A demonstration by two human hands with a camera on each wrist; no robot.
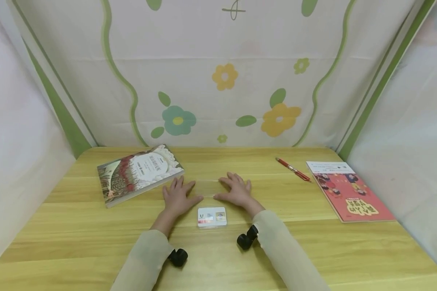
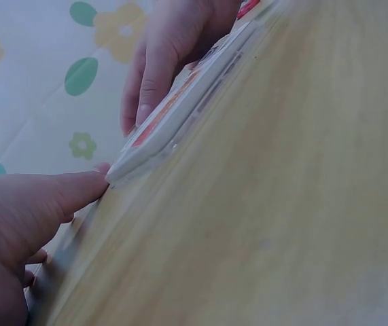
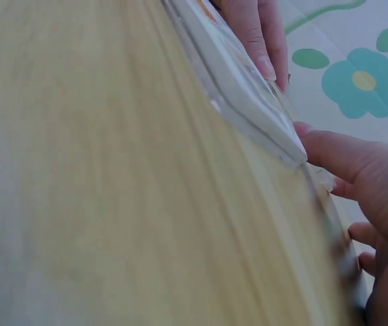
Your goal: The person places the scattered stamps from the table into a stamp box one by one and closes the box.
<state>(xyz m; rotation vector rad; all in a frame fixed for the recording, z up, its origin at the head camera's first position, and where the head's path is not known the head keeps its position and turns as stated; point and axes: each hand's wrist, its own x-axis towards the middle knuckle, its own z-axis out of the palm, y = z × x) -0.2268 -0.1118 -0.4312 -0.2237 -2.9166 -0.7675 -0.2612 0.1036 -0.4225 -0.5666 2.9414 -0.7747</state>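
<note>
On the table lies a flat clear plastic piece [image 1: 207,189], see-through and faint, between my two hands. My left hand [image 1: 177,198] rests at its left side, fingers spread, thumb and forefinger by the corners. Opposite it, my right hand [image 1: 237,191] has its thumb and fingertips at the right side. Nearer to me lies a small white flat pack [image 1: 212,217] with printed labels and a clear plastic edge beneath. Both wrist views show this pack edge-on, with the thumbs just beyond it. Exact fingertip contact with the clear piece is hard to see.
A book with an illustrated cover [image 1: 140,173] lies at the back left. To the right are a red pen [image 1: 293,169] and a red-pink booklet [image 1: 349,194]. A flower-printed cloth [image 1: 204,81] hangs behind the table [image 1: 94,250], with pale cloth at both sides.
</note>
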